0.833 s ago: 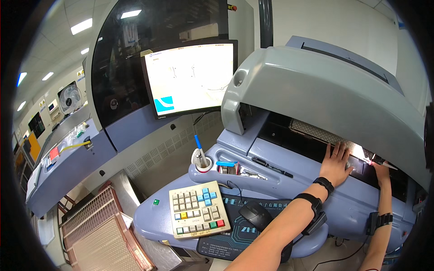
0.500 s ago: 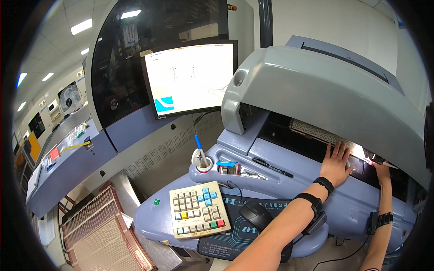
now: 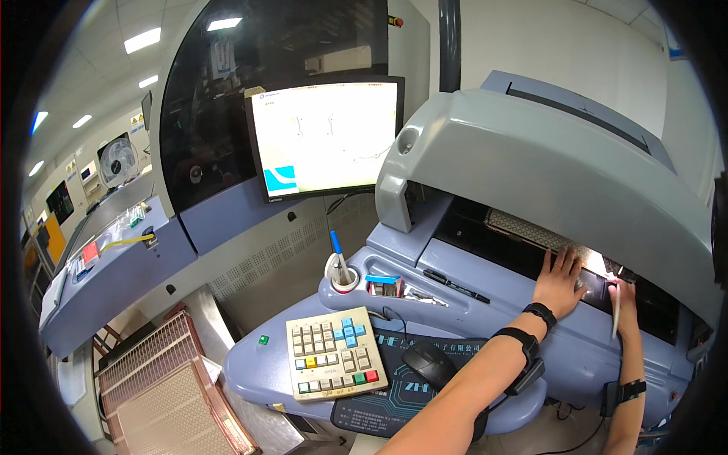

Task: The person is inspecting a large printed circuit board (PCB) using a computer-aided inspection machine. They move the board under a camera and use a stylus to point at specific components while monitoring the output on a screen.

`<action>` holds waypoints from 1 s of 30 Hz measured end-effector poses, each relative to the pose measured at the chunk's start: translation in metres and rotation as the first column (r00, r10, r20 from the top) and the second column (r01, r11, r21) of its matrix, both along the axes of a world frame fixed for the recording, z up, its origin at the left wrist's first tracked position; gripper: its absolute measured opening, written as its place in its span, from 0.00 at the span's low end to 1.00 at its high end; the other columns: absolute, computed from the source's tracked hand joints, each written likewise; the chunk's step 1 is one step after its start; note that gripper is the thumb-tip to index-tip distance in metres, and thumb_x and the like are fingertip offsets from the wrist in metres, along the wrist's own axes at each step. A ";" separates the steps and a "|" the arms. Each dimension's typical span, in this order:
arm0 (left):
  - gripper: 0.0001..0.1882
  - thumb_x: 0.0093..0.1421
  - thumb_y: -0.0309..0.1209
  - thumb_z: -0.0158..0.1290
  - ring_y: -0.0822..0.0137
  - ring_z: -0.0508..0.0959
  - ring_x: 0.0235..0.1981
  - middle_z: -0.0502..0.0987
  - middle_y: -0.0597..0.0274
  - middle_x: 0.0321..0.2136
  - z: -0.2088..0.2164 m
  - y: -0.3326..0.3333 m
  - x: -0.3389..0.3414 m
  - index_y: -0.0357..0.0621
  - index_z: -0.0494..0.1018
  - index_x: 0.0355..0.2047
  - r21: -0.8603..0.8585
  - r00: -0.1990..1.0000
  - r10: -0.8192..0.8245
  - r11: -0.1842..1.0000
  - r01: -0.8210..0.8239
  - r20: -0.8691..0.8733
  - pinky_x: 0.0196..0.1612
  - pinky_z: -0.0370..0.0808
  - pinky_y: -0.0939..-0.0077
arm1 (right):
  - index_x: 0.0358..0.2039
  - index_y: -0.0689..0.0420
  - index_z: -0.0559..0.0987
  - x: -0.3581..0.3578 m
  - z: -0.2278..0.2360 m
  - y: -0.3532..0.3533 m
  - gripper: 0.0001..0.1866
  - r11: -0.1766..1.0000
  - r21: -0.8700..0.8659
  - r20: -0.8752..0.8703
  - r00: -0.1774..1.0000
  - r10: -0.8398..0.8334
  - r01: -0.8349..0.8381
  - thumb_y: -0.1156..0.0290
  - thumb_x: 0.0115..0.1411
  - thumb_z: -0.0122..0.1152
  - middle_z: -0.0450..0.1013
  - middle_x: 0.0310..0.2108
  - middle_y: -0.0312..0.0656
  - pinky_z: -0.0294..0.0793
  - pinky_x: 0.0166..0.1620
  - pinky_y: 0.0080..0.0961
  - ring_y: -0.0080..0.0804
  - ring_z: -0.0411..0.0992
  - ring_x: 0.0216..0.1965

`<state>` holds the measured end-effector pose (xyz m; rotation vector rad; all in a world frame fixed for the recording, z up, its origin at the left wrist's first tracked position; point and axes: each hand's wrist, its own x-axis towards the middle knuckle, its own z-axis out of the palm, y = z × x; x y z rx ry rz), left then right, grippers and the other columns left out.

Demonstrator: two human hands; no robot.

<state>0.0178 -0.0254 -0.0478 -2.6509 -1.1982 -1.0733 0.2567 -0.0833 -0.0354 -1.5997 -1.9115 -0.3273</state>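
Note:
Under the front edge of a grey machine hood (image 3: 546, 152) lies a pale panel (image 3: 523, 225) with a fine repeated pattern. My left hand (image 3: 559, 282) rests flat near its lit right part, fingers spread and pointing away from me. Just to the right, my right hand (image 3: 626, 303) is closed on a slim white pen-like tool (image 3: 615, 322) that points toward me at its lower end. Its upper end meets the bright light under the hood, and what it touches there I cannot make out. Black bands with small boxes sit on both forearms.
A keypad (image 3: 334, 353) and a black mouse (image 3: 428, 365) on a dark mat (image 3: 371, 406) are left of my left forearm. Pens (image 3: 456, 285) lie in a groove; a cup (image 3: 343, 280) holds more. A monitor (image 3: 326, 140) stands behind. Framed panels (image 3: 174, 406) lie lower left.
My right hand has shifted left, nearer my left hand, and the white tool now shows along its side. The left hand stays spread in almost the same place. The view has tilted slightly.

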 end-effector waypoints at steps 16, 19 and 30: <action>0.34 0.63 0.50 0.42 0.57 0.54 0.67 0.58 0.51 0.64 0.015 -0.010 -0.017 0.38 0.59 0.62 -0.089 0.998 0.037 0.995 -0.040 -0.041 0.69 0.42 0.49 | 0.34 0.60 0.71 -0.104 -0.061 -0.157 0.17 0.938 0.198 -0.625 0.700 0.345 -0.285 0.57 0.68 0.50 0.72 0.18 0.42 0.71 0.30 0.24 0.29 0.74 0.23; 0.31 0.61 0.49 0.47 0.52 0.50 0.68 0.58 0.48 0.63 0.034 -0.053 -0.048 0.41 0.65 0.58 0.011 0.960 -0.111 0.993 0.118 -0.255 0.68 0.41 0.44 | 0.26 0.60 0.72 -0.113 -0.083 -0.170 0.21 0.869 0.181 -0.724 0.535 0.435 -0.460 0.54 0.65 0.54 0.71 0.17 0.41 0.70 0.26 0.22 0.23 0.69 0.15; 0.23 0.68 0.43 0.44 0.62 0.75 0.51 0.77 0.53 0.47 0.014 -0.260 -0.337 0.39 0.71 0.54 -0.801 0.933 -0.084 0.489 0.345 0.351 0.56 0.69 0.67 | 0.33 0.63 0.77 -0.192 -0.093 -0.188 0.06 0.707 -0.040 -0.831 0.417 0.369 -0.706 0.74 0.63 0.54 0.73 0.15 0.38 0.67 0.21 0.15 0.19 0.71 0.17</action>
